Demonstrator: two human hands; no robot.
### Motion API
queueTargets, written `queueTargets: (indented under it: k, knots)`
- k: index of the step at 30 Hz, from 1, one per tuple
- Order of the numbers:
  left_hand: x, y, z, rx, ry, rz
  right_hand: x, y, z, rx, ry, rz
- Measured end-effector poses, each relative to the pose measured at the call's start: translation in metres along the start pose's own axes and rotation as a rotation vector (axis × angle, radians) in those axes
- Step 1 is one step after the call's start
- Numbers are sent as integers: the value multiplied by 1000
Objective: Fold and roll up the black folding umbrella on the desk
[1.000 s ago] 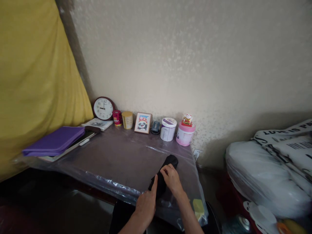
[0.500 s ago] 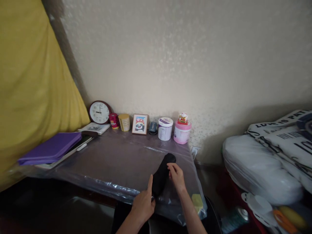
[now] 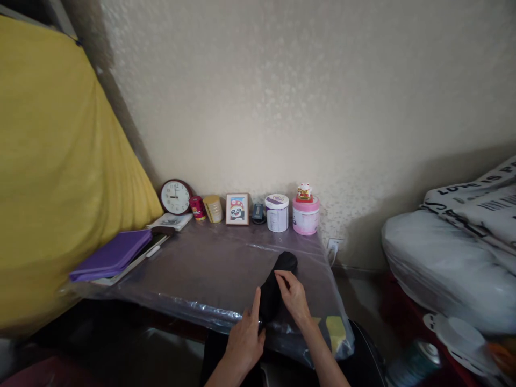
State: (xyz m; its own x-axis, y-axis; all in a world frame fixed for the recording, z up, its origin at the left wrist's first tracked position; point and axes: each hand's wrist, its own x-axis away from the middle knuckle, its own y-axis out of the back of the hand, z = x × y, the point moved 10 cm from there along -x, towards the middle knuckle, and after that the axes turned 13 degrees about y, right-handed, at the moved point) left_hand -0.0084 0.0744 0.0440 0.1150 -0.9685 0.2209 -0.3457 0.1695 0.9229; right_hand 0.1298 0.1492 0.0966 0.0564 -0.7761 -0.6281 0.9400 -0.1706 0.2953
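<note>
A black sock-like cloth (image 3: 278,282) lies lengthwise on the plastic-covered table (image 3: 209,263), near its right front corner. My left hand (image 3: 245,338) rests at the cloth's near end, forefinger stretched out against it and the other fingers curled. My right hand (image 3: 293,294) lies on the cloth's right side, fingertips pinching its middle.
Along the wall stand a clock (image 3: 176,196), a red tin (image 3: 197,208), a gold tin (image 3: 213,208), a panda picture (image 3: 237,208), a white tub (image 3: 277,213) and a pink tub (image 3: 305,215). A purple folder (image 3: 113,255) lies at left beside a yellow curtain (image 3: 60,177). White bundles (image 3: 447,269) are stacked at right.
The view has shifted, showing the table slightly lower and farther right. My right hand has slid up along the cloth; my left hand stays at its near end.
</note>
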Motion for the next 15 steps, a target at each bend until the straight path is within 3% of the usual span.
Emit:
queueTargets:
  k: [6, 15]
  knots:
    - [-5, -3, -6, -60, 4, -18, -8, -22, 12, 211, 101, 182]
    - [-8, -4, -6, -63, 23, 1, -10, -31, 5, 284, 130, 257]
